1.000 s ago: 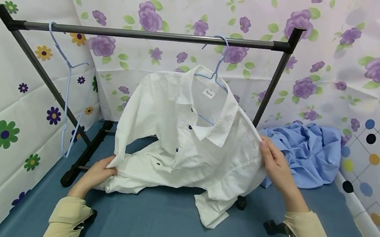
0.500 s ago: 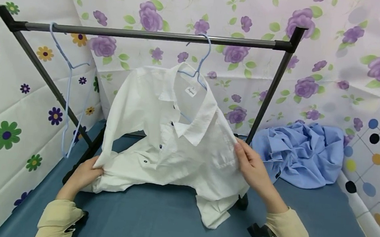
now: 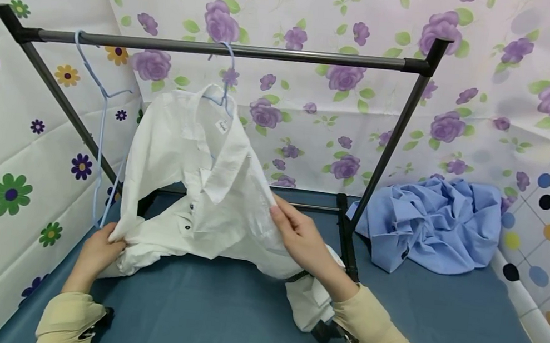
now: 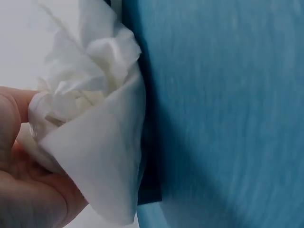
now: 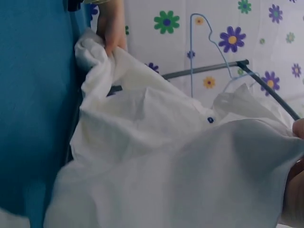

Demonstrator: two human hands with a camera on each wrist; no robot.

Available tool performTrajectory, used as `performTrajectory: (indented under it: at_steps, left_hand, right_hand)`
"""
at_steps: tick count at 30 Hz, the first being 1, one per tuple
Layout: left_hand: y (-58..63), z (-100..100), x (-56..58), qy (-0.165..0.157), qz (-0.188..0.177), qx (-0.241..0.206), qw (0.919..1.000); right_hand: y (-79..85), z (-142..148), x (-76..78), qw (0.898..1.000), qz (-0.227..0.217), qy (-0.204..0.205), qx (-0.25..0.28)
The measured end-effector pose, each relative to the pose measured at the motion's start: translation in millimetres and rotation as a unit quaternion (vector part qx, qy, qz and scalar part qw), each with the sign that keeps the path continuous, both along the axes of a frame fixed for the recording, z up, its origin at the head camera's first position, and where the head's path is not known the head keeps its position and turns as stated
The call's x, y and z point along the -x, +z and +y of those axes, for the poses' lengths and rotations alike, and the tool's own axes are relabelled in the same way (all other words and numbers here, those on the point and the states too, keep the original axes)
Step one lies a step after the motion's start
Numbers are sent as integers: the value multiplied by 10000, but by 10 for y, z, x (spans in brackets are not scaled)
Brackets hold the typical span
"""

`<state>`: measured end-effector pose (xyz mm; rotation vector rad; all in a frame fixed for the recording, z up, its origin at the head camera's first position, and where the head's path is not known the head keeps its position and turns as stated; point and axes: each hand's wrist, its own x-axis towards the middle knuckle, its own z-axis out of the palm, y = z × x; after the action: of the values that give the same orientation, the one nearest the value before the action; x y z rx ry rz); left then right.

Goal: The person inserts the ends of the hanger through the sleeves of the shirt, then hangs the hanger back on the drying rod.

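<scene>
A white button-up shirt hangs on a blue hanger, hooked over the black bar of the clothes rack left of its middle. Its lower part spreads over the blue-green surface. My left hand pinches the end of one sleeve at the left. In the left wrist view the bunched white cuff sits between thumb and fingers. My right hand grips the cloth at the other side, below the shoulder, thumb in front. The right wrist view shows the shirt front stretched between both hands.
A second blue hanger hangs bare at the rack's left end, close beside the shirt sleeve. Crumpled blue cloth lies at the right, beyond the rack's right leg. Flower-patterned sheets hang behind.
Both hands have moved left, the right hand farther. The shirt's hanger has slid left along the bar, nearer the bare hanger. The blue cloth at the right is now more uncovered.
</scene>
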<state>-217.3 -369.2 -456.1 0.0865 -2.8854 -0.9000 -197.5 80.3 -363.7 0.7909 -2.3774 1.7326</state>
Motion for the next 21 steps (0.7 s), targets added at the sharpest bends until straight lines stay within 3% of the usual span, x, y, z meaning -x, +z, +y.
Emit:
performTrajectory:
  at_steps: [6, 17, 21]
  left_hand:
    - [42, -89, -19, 260, 133, 174, 9994]
    - [130, -209, -61, 802, 257, -282, 9961]
    - [151, -249, -63, 937, 492, -219, 9941]
  right_hand:
    - [-4, -352, 70, 9993, -118, 346, -110]
    - [54, -871, 125, 9934, -207, 1124, -54]
    - [91, -1064, 109, 9891, -372, 1423, -92]
